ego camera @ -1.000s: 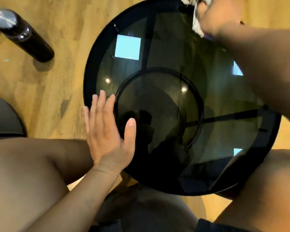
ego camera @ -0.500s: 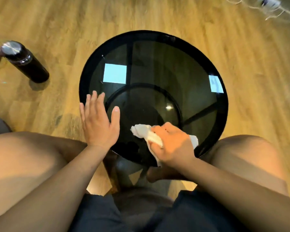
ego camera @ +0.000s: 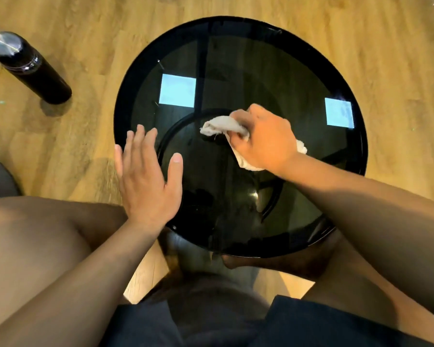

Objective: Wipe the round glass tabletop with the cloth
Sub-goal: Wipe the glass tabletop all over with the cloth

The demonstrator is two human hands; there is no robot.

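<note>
One round dark glass tabletop [ego camera: 273, 78] is seen from above, over a wooden floor [ego camera: 398, 58]. One white cloth [ego camera: 221, 126] is gripped in the right hand [ego camera: 266, 139] and pressed on the glass near its centre. The left hand [ego camera: 145, 176] is laid flat, fingers straight, on the left rim. One black bottle [ego camera: 30, 68] is stood on the floor, well apart to the left.

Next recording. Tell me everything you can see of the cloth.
The cloth is a small off-white rag, soft and crumpled. The right hand grips its middle, so only parts show: a bunched end left of the fingers, a flap under the palm, a bit beside the wrist. It rests on the dark glass tabletop near its centre. The left hand, flat on the glass, lies apart from it.
</note>
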